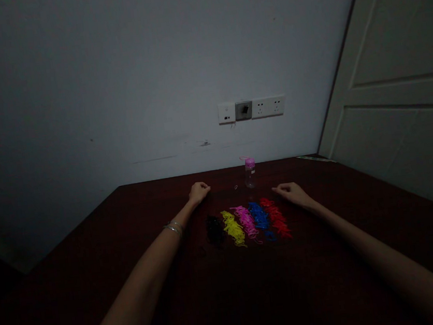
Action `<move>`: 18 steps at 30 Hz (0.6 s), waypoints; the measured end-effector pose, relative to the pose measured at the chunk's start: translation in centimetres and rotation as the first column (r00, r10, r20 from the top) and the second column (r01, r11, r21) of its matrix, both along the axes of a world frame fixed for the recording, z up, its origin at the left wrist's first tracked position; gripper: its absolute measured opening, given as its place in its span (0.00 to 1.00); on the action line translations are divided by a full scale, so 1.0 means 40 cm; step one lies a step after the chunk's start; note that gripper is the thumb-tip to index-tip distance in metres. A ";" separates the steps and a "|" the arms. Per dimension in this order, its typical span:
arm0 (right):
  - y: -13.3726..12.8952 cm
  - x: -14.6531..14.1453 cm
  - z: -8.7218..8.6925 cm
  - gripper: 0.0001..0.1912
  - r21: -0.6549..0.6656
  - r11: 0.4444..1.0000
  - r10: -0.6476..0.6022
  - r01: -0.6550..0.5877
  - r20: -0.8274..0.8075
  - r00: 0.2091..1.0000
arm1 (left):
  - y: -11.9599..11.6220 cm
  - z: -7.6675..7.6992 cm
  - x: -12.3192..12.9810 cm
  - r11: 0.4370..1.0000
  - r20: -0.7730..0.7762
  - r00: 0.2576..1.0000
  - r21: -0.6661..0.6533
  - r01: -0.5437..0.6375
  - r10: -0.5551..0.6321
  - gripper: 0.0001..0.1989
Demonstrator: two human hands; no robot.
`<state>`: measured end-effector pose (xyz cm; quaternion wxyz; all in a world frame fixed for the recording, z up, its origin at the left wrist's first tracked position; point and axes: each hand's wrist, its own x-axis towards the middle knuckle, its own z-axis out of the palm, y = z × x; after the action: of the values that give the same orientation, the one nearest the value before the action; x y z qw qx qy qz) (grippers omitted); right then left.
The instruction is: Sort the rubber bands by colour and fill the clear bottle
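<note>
On the dark table, my left hand (199, 191) rests with its fingers curled into a loose fist, beyond the pile of black bands (215, 229). My right hand (292, 193) lies to the right of the pile of red bands (275, 217), fingers folded in and nothing visible in them. Between the arms, small elastic bands form side-by-side piles: yellow bands (234, 228), pink bands (247, 222) and blue bands (259, 216) sit between the black and red ones. Behind them stands a clear bottle (250, 178) with a pink lid. A small pale loop (236, 187) lies left of it.
The reddish-brown table (255, 293) meets a pale wall (145, 87) at the back. Wall sockets (267, 107) sit above the bottle. A white panelled door (400, 126) stands along the right side. A thin flat strip (315, 159) lies at the back right edge.
</note>
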<state>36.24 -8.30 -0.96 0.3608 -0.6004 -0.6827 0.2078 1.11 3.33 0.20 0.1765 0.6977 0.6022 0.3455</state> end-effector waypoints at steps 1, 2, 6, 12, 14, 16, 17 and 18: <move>-0.002 -0.002 -0.001 0.24 0.009 1.000 -0.007 0.007 -0.007 1.000 | -0.001 0.010 0.014 1.000 -0.022 1.000 -0.011 0.003 -0.004 0.08; -0.005 -0.005 0.000 0.25 0.019 1.000 -0.013 0.013 -0.014 1.000 | -0.003 0.020 0.030 1.000 -0.043 0.999 -0.023 0.012 -0.013 0.08; -0.015 -0.018 0.002 0.25 0.071 0.997 -0.039 0.042 -0.048 0.998 | -0.001 0.042 0.106 0.989 -0.136 0.982 -0.086 0.123 -0.134 0.09; -0.020 -0.022 -0.003 0.23 0.053 0.998 -0.035 0.040 -0.077 0.996 | 0.019 0.029 0.209 0.953 -0.206 0.937 -0.176 0.248 -0.282 0.13; -0.017 -0.019 -0.006 0.23 0.051 0.998 -0.041 0.045 -0.071 0.997 | 0.020 0.025 0.231 0.951 -0.220 0.932 -0.188 0.247 -0.286 0.13; -0.012 -0.016 -0.010 0.22 0.062 0.997 -0.042 0.046 -0.061 0.997 | 0.017 0.023 0.248 0.950 -0.235 0.929 -0.198 0.241 -0.284 0.12; -0.010 -0.015 -0.013 0.22 0.064 0.997 -0.039 0.043 -0.057 0.998 | 0.015 0.022 0.254 0.950 -0.241 0.929 -0.203 0.235 -0.281 0.12; -0.008 -0.013 -0.015 0.22 0.064 0.997 -0.037 0.041 -0.057 0.998 | 0.013 0.021 0.260 0.952 -0.246 0.930 -0.207 0.227 -0.275 0.11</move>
<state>35.72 -8.61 -1.56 0.4030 -0.5956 -0.6669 0.1952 11.51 3.87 1.03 0.1958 0.7916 0.5543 0.1668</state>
